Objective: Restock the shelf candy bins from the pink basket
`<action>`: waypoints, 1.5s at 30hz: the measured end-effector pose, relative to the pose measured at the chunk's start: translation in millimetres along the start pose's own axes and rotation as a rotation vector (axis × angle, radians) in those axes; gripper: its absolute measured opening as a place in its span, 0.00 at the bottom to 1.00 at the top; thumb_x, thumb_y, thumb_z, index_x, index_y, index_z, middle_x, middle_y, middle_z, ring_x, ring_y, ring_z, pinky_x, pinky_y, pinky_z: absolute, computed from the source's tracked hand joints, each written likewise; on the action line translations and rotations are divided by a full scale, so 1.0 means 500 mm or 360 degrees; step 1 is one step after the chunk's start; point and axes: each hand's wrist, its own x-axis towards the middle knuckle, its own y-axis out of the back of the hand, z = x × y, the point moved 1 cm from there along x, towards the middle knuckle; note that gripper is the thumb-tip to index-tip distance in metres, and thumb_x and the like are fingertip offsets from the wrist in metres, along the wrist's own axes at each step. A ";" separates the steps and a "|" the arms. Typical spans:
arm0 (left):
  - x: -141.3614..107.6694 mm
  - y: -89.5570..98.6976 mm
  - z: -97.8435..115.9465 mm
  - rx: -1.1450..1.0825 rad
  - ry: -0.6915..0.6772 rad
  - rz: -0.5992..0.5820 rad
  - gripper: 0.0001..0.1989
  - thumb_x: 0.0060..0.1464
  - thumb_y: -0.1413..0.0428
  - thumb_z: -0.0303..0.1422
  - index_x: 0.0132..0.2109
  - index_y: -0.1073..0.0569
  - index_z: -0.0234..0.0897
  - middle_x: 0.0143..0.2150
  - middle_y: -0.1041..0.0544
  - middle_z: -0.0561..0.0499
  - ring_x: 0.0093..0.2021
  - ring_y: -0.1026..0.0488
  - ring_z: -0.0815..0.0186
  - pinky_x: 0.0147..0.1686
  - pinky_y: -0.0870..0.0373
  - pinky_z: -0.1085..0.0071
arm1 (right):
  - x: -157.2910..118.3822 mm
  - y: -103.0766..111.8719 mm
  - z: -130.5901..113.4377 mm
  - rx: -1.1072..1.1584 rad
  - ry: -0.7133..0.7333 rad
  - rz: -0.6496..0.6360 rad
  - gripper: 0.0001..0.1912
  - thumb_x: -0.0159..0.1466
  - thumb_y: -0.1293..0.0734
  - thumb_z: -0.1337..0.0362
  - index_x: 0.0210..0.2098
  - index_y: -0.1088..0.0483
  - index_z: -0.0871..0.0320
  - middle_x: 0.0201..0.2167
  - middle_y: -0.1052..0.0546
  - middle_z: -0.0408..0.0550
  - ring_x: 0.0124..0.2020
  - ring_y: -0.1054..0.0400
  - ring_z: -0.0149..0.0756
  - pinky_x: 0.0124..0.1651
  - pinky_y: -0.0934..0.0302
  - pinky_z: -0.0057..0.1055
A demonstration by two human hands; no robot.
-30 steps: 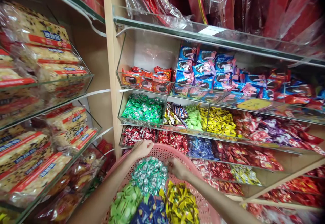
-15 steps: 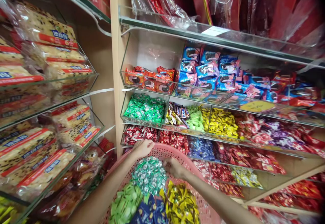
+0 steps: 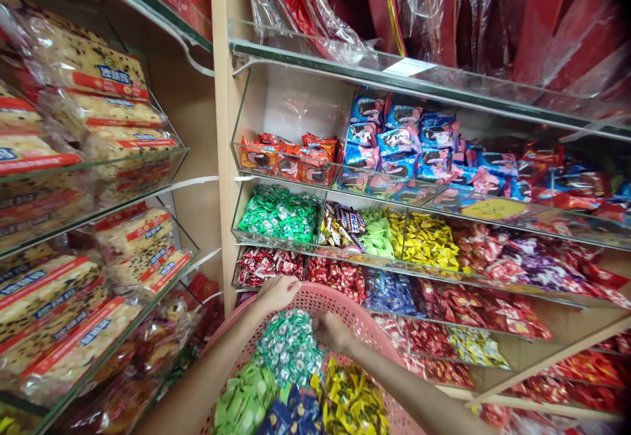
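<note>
Shop corner: tall pale-wood and clear-glass shelving [image 3: 223,126] fills the background, stacked with wrapped sweets. On the left side, long clear-wrapped pastry bars with red-and-blue labels [image 3: 116,73]. On the far side, small blue-and-pink foil packets [image 3: 399,136] above trays of loose candy.

Near centre, a pink perforated plastic basket [image 3: 355,310] with a rounded rim, near edge out of frame. Step in hand, judging by pose: steadying the basket while handling the candy inside. A next move would likely call for the left hand to keep the rim level and the right fingers to stay clear of the neighbouring piles.

Left hand [image 3: 279,292]: grip closed over the far-left rim, holding the basket. Right hand [image 3: 335,333]: grip narrow, fingers curled inside the basket's far right part; fingertips hidden, can't tell if a candy is held.

Green-and-white wrapped candies [image 3: 290,346] lie just left of the right grip, nearer than the left grip. Nearer again: light-green wrapped candies [image 3: 246,395] left, shiny yellow wrapped candies [image 3: 352,399] right, dark-blue wrapped candies [image 3: 296,412] between.
</note>
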 end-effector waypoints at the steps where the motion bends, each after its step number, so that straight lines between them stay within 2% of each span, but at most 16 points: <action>1: 0.000 0.001 0.000 -0.0013 0.0015 -0.0005 0.23 0.55 0.65 0.47 0.34 0.29 0.42 0.31 0.25 0.51 0.33 0.29 0.64 0.27 0.45 0.75 | -0.004 0.002 -0.005 -0.0084 0.0002 0.0040 0.08 0.43 0.41 0.78 0.20 0.38 0.61 0.13 0.39 0.35 0.15 0.43 0.23 0.20 0.50 0.20; 3: 0.000 0.002 -0.002 -0.0044 0.0046 -0.0019 0.22 0.55 0.64 0.47 0.35 0.29 0.43 0.32 0.25 0.51 0.34 0.29 0.64 0.27 0.44 0.75 | -0.012 0.009 -0.018 -0.0369 0.0014 0.0132 0.06 0.45 0.39 0.76 0.21 0.38 0.60 0.15 0.37 0.38 0.18 0.41 0.25 0.23 0.48 0.22; 6: 0.001 0.000 -0.009 -0.0070 0.0063 -0.0011 0.22 0.55 0.64 0.47 0.37 0.28 0.45 0.32 0.25 0.52 0.35 0.29 0.64 0.28 0.44 0.75 | -0.025 0.023 -0.045 -0.0879 0.0078 0.0234 0.04 0.50 0.37 0.70 0.27 0.35 0.60 0.25 0.29 0.45 0.28 0.35 0.32 0.29 0.46 0.25; 9: 0.002 -0.005 -0.019 -0.0067 0.0036 0.0023 0.22 0.55 0.64 0.47 0.37 0.29 0.45 0.32 0.25 0.52 0.36 0.29 0.64 0.29 0.43 0.75 | -0.036 0.042 -0.089 -0.1179 0.0165 0.0275 0.07 0.56 0.39 0.63 0.33 0.34 0.59 0.31 0.28 0.51 0.33 0.34 0.37 0.32 0.46 0.28; 14: 0.009 -0.014 -0.027 -0.0051 0.0037 0.0004 0.22 0.55 0.64 0.46 0.38 0.29 0.45 0.33 0.25 0.51 0.35 0.29 0.64 0.30 0.42 0.74 | -0.045 0.097 -0.229 -0.1395 0.0378 0.0379 0.12 0.62 0.46 0.58 0.33 0.35 0.57 0.27 0.27 0.51 0.29 0.33 0.37 0.30 0.47 0.28; 17: 0.012 -0.018 -0.026 -0.0052 0.0029 -0.0016 0.22 0.55 0.64 0.46 0.39 0.29 0.45 0.34 0.24 0.50 0.35 0.29 0.63 0.30 0.41 0.73 | -0.029 0.140 -0.327 -0.1441 0.0513 0.0559 0.16 0.63 0.49 0.55 0.36 0.36 0.57 0.28 0.28 0.51 0.29 0.33 0.38 0.30 0.48 0.28; 20: 0.011 -0.018 -0.027 -0.0055 0.0035 -0.0004 0.23 0.55 0.64 0.47 0.37 0.28 0.44 0.33 0.25 0.50 0.35 0.29 0.63 0.31 0.41 0.74 | 0.013 0.179 -0.404 -0.1523 0.0615 0.0725 0.15 0.65 0.51 0.58 0.41 0.38 0.58 0.31 0.28 0.51 0.32 0.33 0.36 0.32 0.48 0.28; 23: 0.006 -0.014 -0.030 -0.0067 0.0035 0.0016 0.22 0.55 0.64 0.46 0.36 0.29 0.44 0.32 0.25 0.51 0.33 0.29 0.65 0.30 0.42 0.74 | 0.069 0.205 -0.449 -0.1711 0.0671 0.0898 0.13 0.64 0.51 0.68 0.41 0.38 0.60 0.36 0.30 0.54 0.37 0.36 0.37 0.36 0.48 0.30; 28: -0.007 0.000 -0.034 -0.0108 0.0105 0.0023 0.21 0.55 0.63 0.46 0.37 0.29 0.44 0.33 0.25 0.52 0.35 0.29 0.65 0.29 0.43 0.75 | 0.147 0.214 -0.460 -0.1867 0.0619 0.1025 0.14 0.60 0.48 0.74 0.37 0.32 0.66 0.38 0.30 0.61 0.44 0.41 0.44 0.40 0.50 0.36; 33: -0.016 0.008 -0.040 -0.0141 0.0142 0.0022 0.21 0.55 0.63 0.46 0.35 0.29 0.42 0.34 0.25 0.52 0.37 0.29 0.65 0.30 0.44 0.75 | 0.178 0.205 -0.445 -0.1877 0.0453 0.0995 0.16 0.59 0.47 0.75 0.34 0.29 0.65 0.36 0.28 0.61 0.42 0.40 0.44 0.39 0.52 0.37; 37: -0.016 0.003 -0.044 -0.0127 0.0110 0.0036 0.21 0.55 0.64 0.46 0.35 0.30 0.42 0.33 0.25 0.52 0.36 0.29 0.65 0.29 0.44 0.75 | 0.176 0.206 -0.446 -0.1900 0.0459 0.0987 0.16 0.59 0.47 0.76 0.32 0.28 0.65 0.34 0.28 0.61 0.41 0.40 0.45 0.38 0.52 0.37; 41: -0.012 0.000 -0.042 -0.0123 0.0136 0.0024 0.21 0.55 0.63 0.46 0.36 0.30 0.43 0.34 0.25 0.52 0.36 0.29 0.64 0.29 0.44 0.74 | 0.155 0.214 -0.455 -0.1836 0.0549 0.1049 0.15 0.60 0.48 0.75 0.36 0.31 0.66 0.37 0.30 0.62 0.41 0.41 0.44 0.39 0.51 0.37; 45: -0.010 0.002 -0.040 -0.0120 0.0142 0.0002 0.21 0.55 0.63 0.46 0.35 0.30 0.42 0.33 0.25 0.52 0.36 0.29 0.65 0.30 0.43 0.74 | 0.114 0.216 -0.453 -0.1535 0.0644 0.1154 0.13 0.62 0.48 0.70 0.35 0.33 0.63 0.36 0.30 0.57 0.41 0.40 0.40 0.39 0.49 0.33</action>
